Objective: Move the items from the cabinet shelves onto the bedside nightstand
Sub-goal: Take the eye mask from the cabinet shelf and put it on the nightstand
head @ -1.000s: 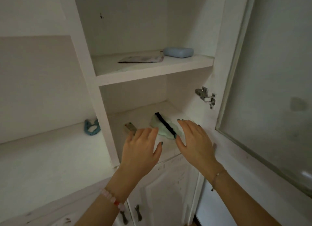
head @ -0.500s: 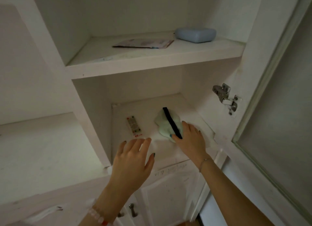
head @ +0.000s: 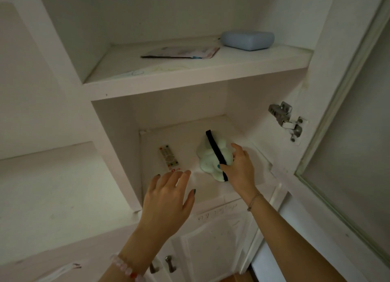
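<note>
Pale-green and soft, the plush item (head: 211, 157) with its black strap is lying toward the front right of the lower shelf (head: 211, 189) — the right hand (head: 240, 167) is gripping its near end, likely to lift it. The left hand (head: 166, 199) is hovering open at the front edge, just short of the remote (head: 168, 158) — seemingly its target.

The remote (head: 168, 158) lies on the lower shelf (head: 206, 190), near its left wall. Just right of the remote lies the eye mask (head: 207, 159). Above and right of the remote, on the upper shelf (head: 190, 75), lie a packet (head: 181, 52) and, farther right, a case (head: 248, 40). Well right of the remote, a hinge (head: 285, 119) sits beside the door (head: 358, 144).
</note>
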The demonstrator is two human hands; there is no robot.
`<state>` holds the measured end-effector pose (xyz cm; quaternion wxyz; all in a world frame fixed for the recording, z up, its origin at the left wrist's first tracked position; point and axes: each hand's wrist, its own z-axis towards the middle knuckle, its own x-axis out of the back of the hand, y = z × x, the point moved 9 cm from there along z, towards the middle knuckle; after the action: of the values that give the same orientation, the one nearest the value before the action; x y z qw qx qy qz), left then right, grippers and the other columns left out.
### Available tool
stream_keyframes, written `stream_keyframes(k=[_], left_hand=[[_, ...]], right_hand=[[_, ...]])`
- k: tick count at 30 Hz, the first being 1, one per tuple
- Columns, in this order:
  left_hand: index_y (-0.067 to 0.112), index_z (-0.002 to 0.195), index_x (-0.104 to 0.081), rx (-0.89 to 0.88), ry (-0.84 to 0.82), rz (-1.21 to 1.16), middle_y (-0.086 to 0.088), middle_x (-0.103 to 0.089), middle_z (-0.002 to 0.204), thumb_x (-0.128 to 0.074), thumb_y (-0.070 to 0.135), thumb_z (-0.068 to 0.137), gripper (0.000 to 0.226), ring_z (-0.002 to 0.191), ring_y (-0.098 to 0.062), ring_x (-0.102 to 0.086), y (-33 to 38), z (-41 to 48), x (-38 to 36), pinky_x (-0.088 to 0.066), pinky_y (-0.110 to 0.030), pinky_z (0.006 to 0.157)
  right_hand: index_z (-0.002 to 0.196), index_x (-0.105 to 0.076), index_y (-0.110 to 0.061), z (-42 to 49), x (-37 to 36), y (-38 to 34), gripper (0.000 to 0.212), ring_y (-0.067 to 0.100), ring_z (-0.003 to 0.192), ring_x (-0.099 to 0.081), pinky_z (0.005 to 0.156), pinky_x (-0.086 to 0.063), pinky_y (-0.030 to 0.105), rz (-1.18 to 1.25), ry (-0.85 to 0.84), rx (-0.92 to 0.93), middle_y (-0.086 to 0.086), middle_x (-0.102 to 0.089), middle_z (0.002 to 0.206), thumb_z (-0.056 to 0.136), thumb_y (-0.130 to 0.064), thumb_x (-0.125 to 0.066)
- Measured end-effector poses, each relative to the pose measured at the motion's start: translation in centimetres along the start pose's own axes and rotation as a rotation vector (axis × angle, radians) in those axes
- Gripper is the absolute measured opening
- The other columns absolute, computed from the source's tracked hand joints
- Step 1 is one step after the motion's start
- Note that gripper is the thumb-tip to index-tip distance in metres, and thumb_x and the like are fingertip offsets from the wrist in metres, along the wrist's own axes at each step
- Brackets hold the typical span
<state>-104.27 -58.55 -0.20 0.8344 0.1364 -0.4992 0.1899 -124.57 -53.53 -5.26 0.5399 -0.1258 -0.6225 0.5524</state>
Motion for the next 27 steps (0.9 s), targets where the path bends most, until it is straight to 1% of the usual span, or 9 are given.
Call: stream_keyframes(k=[2,5,7,10,12,15,17,21,27], left_hand=[[0.012,0.111,-0.064,0.000,-0.009,-0.019,-0.004,-0.070,0.102,-0.041,0.038,0.086,0.043,0.090,-0.024,-0.067,-0.2,0.0,-0.1,-0.055,-0.042,0.077],[0.012,0.112,-0.064,0.008,-0.035,-0.081,-0.003,-0.070,0.102,-0.041,0.038,0.086,0.043,0.092,-0.023,-0.067,-0.5,0.0,-0.4,-0.055,-0.041,0.078],[0.014,0.116,-0.061,0.033,-0.045,-0.164,-0.002,-0.068,0.107,-0.041,0.039,0.089,0.042,0.096,-0.022,-0.066,-0.5,0.0,-0.8,-0.052,-0.039,0.080],[0.019,0.128,-0.051,0.207,-0.072,-0.494,0.002,-0.057,0.124,-0.048,0.034,0.095,0.037,0.109,-0.014,-0.054,-1.4,0.2,-1.7,-0.044,-0.026,0.086],[0.023,0.130,-0.049,0.410,-0.126,-0.822,0.007,-0.053,0.126,-0.047,0.030,0.097,0.034,0.110,-0.007,-0.048,-2.0,0.2,-2.9,-0.037,-0.012,0.080],[0.023,0.120,-0.053,0.722,-0.143,-1.289,0.002,-0.056,0.123,-0.043,0.023,0.098,0.024,0.111,-0.013,-0.051,-2.5,-0.2,-4.4,-0.040,-0.025,0.091],[0.020,0.118,-0.051,0.852,-0.108,-1.470,-0.001,-0.057,0.118,-0.042,0.022,0.099,0.021,0.109,-0.016,-0.053,-2.8,-0.6,-4.7,-0.040,-0.032,0.096],[0.010,0.121,-0.051,0.961,-0.130,-1.696,-0.006,-0.059,0.115,-0.044,0.022,0.098,0.027,0.103,-0.020,-0.057,-2.5,-1.2,-5.3,-0.047,-0.035,0.089],[0.010,0.091,-0.059,0.987,-0.170,-1.949,-0.008,-0.062,0.098,-0.048,0.017,0.092,0.013,0.089,-0.022,-0.060,-1.6,-2.1,-4.9,-0.048,-0.035,0.078]], right_hand=[[0.135,-0.040,-0.010,-0.3,0.0,0.6,0.071,0.022,0.095,-0.057,0.078,-0.046,0.031,0.093,-0.004,-0.069,0.009,-0.059,0.108,0.074,-0.013,-0.075],[0.104,-0.063,-0.005,-1.0,0.2,0.9,0.033,0.022,0.082,-0.061,0.075,-0.050,0.036,0.254,-0.024,-0.141,0.009,-0.068,0.090,0.073,-0.008,-0.074],[0.089,-0.068,-0.007,-1.7,0.5,0.9,0.017,0.022,0.079,-0.063,0.075,-0.052,0.038,0.395,-0.041,-0.179,0.012,-0.069,0.088,0.073,-0.004,-0.072],[0.094,-0.069,-0.006,-3.5,0.9,0.5,0.017,0.023,0.084,-0.066,0.076,-0.053,0.037,0.563,-0.090,-0.228,0.014,-0.070,0.095,0.077,-0.002,-0.068],[0.102,-0.069,-0.007,-5.2,1.1,0.2,0.022,0.023,0.087,-0.068,0.072,-0.055,0.033,0.651,-0.132,-0.264,0.010,-0.071,0.095,0.080,-0.004,-0.066],[0.107,-0.067,-0.011,-7.8,1.5,-0.2,0.024,0.022,0.091,-0.068,0.068,-0.055,0.028,0.747,-0.190,-0.292,0.007,-0.072,0.098,0.084,-0.006,-0.063],[0.107,-0.067,-0.013,-9.4,1.9,-0.1,0.024,0.020,0.091,-0.068,0.068,-0.054,0.027,0.792,-0.203,-0.310,0.007,-0.072,0.098,0.084,-0.007,-0.063],[0.106,-0.067,-0.012,-11.7,2.8,-0.2,0.022,0.020,0.091,-0.069,0.069,-0.056,0.027,0.847,-0.203,-0.329,0.007,-0.072,0.098,0.085,-0.008,-0.062],[0.104,-0.067,-0.017,-14.3,3.4,-0.3,0.022,0.015,0.086,-0.069,0.063,-0.054,0.024,0.827,-0.150,-0.361,0.001,-0.073,0.094,0.084,-0.009,-0.064]])
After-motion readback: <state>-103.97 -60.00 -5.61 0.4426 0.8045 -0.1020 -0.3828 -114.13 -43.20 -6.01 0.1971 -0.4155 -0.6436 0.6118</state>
